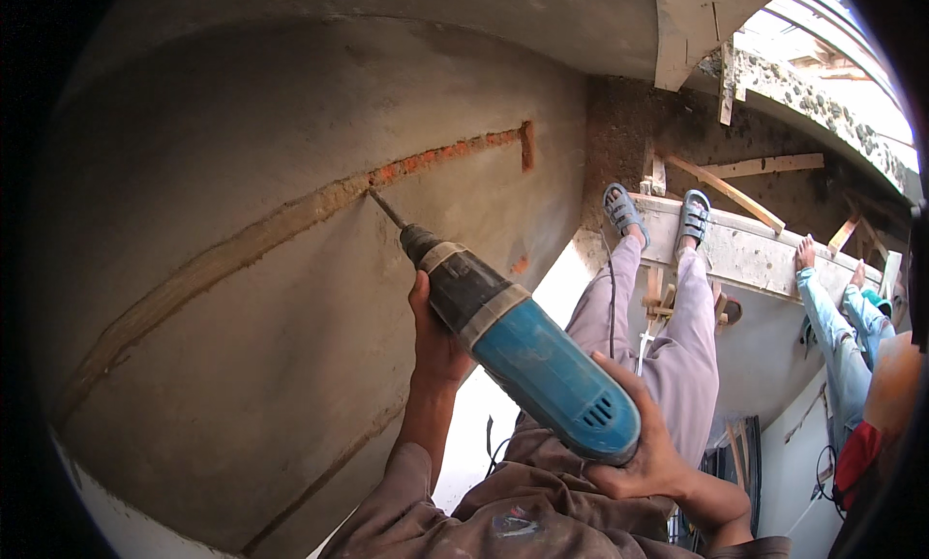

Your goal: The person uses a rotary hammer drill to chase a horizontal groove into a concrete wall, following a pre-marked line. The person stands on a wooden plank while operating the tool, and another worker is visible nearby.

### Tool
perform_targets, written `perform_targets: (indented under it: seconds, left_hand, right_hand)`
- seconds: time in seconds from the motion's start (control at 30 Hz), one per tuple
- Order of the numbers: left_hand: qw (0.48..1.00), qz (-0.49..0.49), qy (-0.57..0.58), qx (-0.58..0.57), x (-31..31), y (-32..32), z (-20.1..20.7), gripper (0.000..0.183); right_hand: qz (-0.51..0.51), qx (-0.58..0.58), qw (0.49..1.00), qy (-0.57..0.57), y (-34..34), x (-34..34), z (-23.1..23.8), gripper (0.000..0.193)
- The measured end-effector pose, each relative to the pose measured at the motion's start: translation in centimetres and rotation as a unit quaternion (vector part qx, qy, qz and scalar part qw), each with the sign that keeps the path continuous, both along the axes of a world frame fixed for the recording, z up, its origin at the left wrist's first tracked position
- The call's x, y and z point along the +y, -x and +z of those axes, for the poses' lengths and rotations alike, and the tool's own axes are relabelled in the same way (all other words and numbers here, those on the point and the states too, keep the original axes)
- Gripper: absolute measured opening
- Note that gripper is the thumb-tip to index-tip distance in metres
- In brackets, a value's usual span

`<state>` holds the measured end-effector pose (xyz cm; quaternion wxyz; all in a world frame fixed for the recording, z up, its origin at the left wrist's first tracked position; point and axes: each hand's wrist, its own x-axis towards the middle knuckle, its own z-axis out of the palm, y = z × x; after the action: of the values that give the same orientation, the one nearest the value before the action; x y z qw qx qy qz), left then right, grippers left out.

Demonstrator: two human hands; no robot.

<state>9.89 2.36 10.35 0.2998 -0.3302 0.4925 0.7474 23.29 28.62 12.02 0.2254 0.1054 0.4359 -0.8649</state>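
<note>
A blue and black power drill (542, 370) slants up and to the left across the middle of the view. My left hand (437, 338) is closed round its black front part, the fingers mostly hidden beneath. My right hand (644, 443) grips the rear end, with the handle itself out of sight. From the chuck a long bit (385, 209) runs to the lower edge of a groove (373, 180) in the grey plastered wall (319, 278). Orange-red brick shows in the groove's right stretch (445, 153); its left stretch (223, 244) looks filled with rough mortar.
My sandalled feet (627, 213) rest on a pale plank (755, 249) at the right. A second person's legs in jeans (832, 312) are farther right on it. Wooden props (731, 193) stand behind. A black cable (612, 298) hangs along my leg. Another narrow groove (324, 477) crosses the lower wall.
</note>
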Motion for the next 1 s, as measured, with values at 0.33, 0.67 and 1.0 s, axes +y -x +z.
perform_targets:
  seconds: [0.33,0.67,1.0]
  left_hand:
    - [0.994,-0.017,0.091,0.057,1.7,1.1,0.9,0.060]
    - [0.983,-0.079,0.107,0.123,0.2,2.9,-0.9,0.056]
    - [0.988,-0.029,0.151,-0.023,0.1,0.9,-1.0,0.060]
  right_hand:
    - [0.011,-0.022,0.999,0.026,1.8,0.6,-0.5,0.099]
    - [-0.009,0.000,1.000,-0.015,3.4,-2.2,-1.5,0.095]
    - [-0.037,-0.058,0.997,0.019,-1.3,-2.8,-2.0,0.097]
